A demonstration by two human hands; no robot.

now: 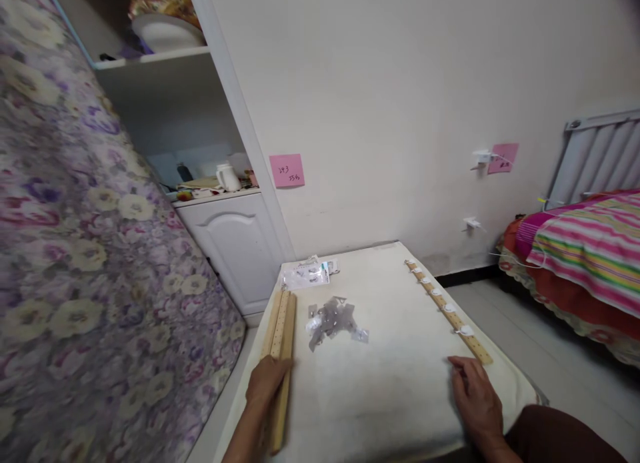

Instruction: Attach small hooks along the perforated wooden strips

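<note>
My left hand (265,381) rests on a stack of pale wooden strips (281,329) lying along the left edge of a white cloth-covered table (395,389); its fingers curl over the strips' near part. My right hand (475,396) lies flat on the cloth, fingers stretched toward the near end of another wooden strip (450,314) that carries several white round clips. Between the hands lies a pile of small clear plastic bags with metal parts (333,319), and behind it a larger clear packet (307,274).
A flowered mattress (75,249) leans at the left. A white cabinet (235,243) with shelves stands behind it. Pink sticky notes (287,170) hang on the wall. A bed with striped bedding (590,249) and a radiator (595,153) are at the right.
</note>
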